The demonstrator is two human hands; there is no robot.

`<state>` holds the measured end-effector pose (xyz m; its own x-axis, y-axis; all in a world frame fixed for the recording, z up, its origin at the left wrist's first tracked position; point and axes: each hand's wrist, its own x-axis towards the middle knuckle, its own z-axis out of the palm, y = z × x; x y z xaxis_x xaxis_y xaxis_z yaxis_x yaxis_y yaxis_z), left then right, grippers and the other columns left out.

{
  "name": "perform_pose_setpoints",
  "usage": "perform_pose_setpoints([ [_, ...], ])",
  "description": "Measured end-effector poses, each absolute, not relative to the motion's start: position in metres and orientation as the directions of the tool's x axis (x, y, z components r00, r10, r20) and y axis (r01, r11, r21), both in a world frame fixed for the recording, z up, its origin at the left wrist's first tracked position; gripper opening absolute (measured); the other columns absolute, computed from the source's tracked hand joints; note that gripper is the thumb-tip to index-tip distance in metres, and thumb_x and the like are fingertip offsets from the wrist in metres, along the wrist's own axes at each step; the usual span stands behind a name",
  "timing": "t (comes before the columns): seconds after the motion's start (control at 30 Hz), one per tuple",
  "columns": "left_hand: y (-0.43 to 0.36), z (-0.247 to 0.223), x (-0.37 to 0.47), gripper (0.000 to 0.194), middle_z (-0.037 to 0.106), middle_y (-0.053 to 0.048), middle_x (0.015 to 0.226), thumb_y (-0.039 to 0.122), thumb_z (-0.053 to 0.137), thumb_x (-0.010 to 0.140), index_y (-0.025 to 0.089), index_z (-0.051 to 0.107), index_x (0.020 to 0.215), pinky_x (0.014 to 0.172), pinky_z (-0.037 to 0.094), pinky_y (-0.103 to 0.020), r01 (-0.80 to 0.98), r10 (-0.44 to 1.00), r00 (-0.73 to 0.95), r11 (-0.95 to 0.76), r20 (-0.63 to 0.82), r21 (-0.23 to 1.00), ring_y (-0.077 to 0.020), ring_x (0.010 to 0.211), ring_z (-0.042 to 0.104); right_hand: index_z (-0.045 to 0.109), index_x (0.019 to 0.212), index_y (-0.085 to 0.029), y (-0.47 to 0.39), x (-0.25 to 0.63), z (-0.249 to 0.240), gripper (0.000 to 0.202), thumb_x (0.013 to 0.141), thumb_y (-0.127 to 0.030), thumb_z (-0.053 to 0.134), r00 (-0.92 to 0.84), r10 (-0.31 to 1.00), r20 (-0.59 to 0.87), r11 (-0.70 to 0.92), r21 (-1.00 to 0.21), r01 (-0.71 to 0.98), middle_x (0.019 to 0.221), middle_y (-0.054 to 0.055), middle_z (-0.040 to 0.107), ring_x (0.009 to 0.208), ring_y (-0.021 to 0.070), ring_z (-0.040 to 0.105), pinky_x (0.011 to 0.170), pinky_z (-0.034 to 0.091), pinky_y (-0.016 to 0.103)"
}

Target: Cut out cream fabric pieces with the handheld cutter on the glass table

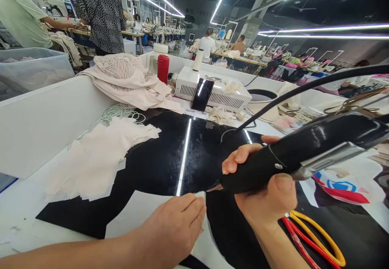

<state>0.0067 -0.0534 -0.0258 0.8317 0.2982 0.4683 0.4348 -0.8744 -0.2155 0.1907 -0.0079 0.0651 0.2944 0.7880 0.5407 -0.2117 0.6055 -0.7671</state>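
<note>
My right hand is wrapped around a thick black corded hand tool with a metal lever along its side. A thin metal tip points from the tool's front end toward the edge of a pale, curved fabric piece. At that edge my left hand is closed, fingers bent together on the piece, its thumb hidden. The piece lies over a glossy black sheet. Left of it is a loose stack of pale cut pieces.
Red and yellow handled tools lie beside my right wrist. Pale lace fabric, a phone, a white vented box and a red bottle line the back. The black cable arcs above the table. People sit at sewing machines beyond.
</note>
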Motion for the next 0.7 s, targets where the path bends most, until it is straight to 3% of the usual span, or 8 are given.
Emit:
perform_pose_setpoints([
  [0.47, -0.056, -0.026, 0.007, 0.029, 0.078, -0.011, 0.135, 0.019, 0.055, 0.115, 0.007, 0.074, 0.133, 0.111, 0.056, -0.028, 0.459, 0.316, 0.812, -0.865, 0.491, -0.203, -0.0186, 0.12, 0.074, 0.069, 0.113, -0.029, -0.009, 0.182, 0.059, 0.049, 0.078, -0.057, 0.091, 0.29, 0.779, 0.555, 0.623, -0.736, -0.264, 0.074, -0.006, 0.071, 0.052, 0.0151, 0.063, 0.046, 0.054, 0.028],
  [0.7, -0.056, -0.027, 0.007, 0.025, 0.08, -0.009, 0.126, 0.016, 0.056, 0.114, 0.009, 0.075, 0.129, 0.103, 0.058, -0.028, 0.45, 0.314, 0.821, -0.87, 0.476, -0.201, -0.0178, 0.114, 0.074, 0.068, 0.114, -0.029, -0.011, 0.181, 0.061, 0.043, 0.082, -0.048, 0.089, 0.299, 0.79, 0.536, 0.607, -0.752, -0.258, 0.075, -0.006, 0.07, 0.053, 0.0135, 0.062, 0.049, 0.056, 0.026],
])
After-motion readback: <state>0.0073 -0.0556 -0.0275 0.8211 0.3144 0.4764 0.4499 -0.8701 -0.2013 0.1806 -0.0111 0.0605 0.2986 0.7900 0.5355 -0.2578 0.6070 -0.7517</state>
